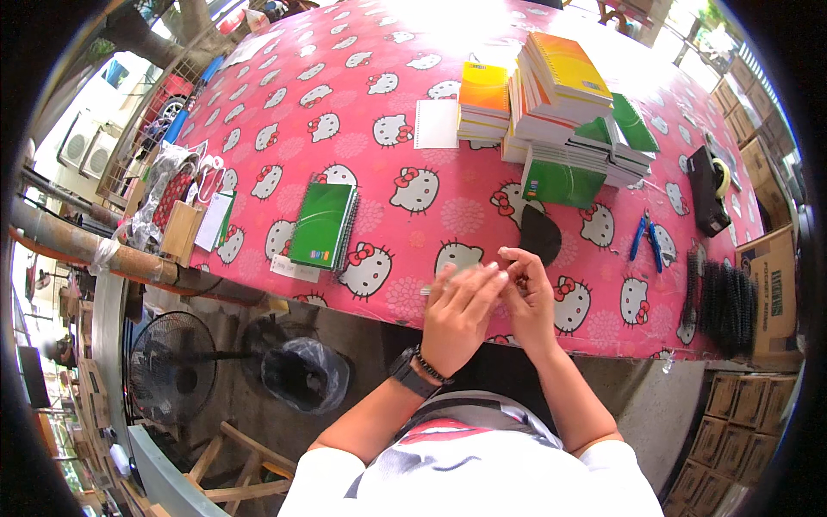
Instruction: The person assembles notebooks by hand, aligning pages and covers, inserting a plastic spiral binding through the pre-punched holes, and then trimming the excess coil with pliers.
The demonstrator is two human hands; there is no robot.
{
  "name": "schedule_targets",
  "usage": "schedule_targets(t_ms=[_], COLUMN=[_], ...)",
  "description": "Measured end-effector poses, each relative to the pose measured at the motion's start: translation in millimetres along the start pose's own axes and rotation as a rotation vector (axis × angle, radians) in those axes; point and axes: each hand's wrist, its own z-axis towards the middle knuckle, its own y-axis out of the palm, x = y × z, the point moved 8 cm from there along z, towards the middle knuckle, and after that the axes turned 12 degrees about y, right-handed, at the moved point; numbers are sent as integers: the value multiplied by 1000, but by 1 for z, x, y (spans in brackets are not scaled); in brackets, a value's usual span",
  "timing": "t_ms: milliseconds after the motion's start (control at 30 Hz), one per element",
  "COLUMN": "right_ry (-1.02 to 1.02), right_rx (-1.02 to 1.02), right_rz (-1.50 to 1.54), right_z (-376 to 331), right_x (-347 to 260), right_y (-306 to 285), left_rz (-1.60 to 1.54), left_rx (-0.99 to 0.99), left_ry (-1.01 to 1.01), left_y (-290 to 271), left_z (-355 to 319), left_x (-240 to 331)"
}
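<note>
A black, round-edged piece (541,231) lies on the pink table cover (489,177), just beyond the right hand (531,302); it looks light, fairly flexible, best held by its rim. The right fingertips bunch near the thumb, the left hand's (461,306) fingers lie together; whether they pinch anything, I cannot tell. A green notebook (320,226) lies left.

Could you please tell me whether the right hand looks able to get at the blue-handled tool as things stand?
Probably yes: the blue-handled tool lies on the pink tablecloth, rightward of the right hand, with nothing standing between, though its fingers are beside the left hand.
</note>
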Motion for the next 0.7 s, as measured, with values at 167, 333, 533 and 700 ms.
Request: schedule_targets(t_ms=[167,333,533,700], right_ry=[-143,-116,260,73], right_rx=[415,1087,986,943], right_rz=[-388,-1537,-1529,-1359], right_z=[29,19,22,32], right_x=[2,-3,52,38], right_y=[-147,-367,-428,-425], left_rz=[-44,-32,-30,-20], left_rx=[19,34,1,23], left_ry=[49,44,28,47], left_y=[4,7,9,4], left_z=[1,12,10,8], left_x=[-5,-4,-10,-7])
